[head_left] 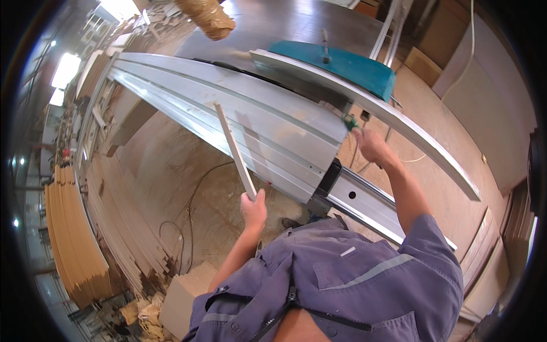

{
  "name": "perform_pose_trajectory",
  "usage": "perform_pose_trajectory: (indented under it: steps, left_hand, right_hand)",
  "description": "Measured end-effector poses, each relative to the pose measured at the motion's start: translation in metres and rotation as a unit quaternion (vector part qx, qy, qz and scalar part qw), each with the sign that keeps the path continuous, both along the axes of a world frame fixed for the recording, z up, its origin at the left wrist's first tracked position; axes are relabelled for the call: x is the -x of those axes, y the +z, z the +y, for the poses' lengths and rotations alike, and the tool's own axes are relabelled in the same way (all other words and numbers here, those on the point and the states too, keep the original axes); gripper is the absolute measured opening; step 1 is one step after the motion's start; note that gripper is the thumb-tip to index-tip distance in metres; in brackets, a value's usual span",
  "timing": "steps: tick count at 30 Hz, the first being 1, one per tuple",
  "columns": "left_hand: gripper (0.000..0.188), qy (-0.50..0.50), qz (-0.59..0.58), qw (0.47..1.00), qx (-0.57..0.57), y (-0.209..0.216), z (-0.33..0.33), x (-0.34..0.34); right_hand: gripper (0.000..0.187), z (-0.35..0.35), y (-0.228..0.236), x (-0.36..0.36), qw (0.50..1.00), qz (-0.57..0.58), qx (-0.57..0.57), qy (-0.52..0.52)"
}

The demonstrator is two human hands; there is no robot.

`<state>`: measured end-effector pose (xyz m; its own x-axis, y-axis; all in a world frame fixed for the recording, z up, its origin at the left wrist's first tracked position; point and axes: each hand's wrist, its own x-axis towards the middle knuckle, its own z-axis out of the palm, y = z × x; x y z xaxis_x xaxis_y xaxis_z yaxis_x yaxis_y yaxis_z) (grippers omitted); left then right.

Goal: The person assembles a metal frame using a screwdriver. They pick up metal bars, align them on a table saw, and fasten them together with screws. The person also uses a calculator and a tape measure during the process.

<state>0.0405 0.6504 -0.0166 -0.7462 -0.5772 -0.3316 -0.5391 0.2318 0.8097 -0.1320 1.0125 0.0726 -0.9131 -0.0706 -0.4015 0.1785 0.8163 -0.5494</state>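
My left hand [254,211] is closed around the lower end of a narrow pale strip [235,149]. The strip slants up over the grey sliding table [273,119] of a panel saw, its far tip above the grooved surface. At the table's right end, my right hand [373,147] grips a small green-handled tool [350,122]. Motion blurs its head, so I cannot tell its kind. Just beyond that hand is a teal saw guard [342,67], with a long pale bar [410,131] running along its near side.
A brown-wrapped hose [209,18] hangs over the saw's metal top. Stacked brown boards [74,239] and long strips [122,211] lie at the left. A dark cable [191,208] curls on the floor. Large panels [484,91] lean at the right.
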Motion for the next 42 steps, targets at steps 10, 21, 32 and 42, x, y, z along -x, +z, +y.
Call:
perform_pose_trajectory:
  steps: [10,21,32,42]
  left_hand:
    - [0.050,0.049,0.053,0.997,0.002,-0.008,0.003,0.111]
    - [0.063,-0.145,-0.118,0.982,0.003,0.004,-0.026,0.167]
    - [0.057,-0.364,0.164,0.863,0.308,0.001,-0.042,0.185]
    - [0.059,-0.411,0.185,0.804,0.388,-0.013,-0.033,0.184]
  right_hand:
    - [0.056,-0.013,0.007,0.036,0.997,0.074,-0.009,0.004]
    - [0.045,-0.047,-0.032,-0.005,0.978,0.118,-0.172,0.006]
    - [0.051,-0.070,0.015,0.005,0.990,-0.011,-0.140,-0.024]
    - [0.058,0.044,0.109,0.005,0.952,-0.100,-0.173,-0.232]
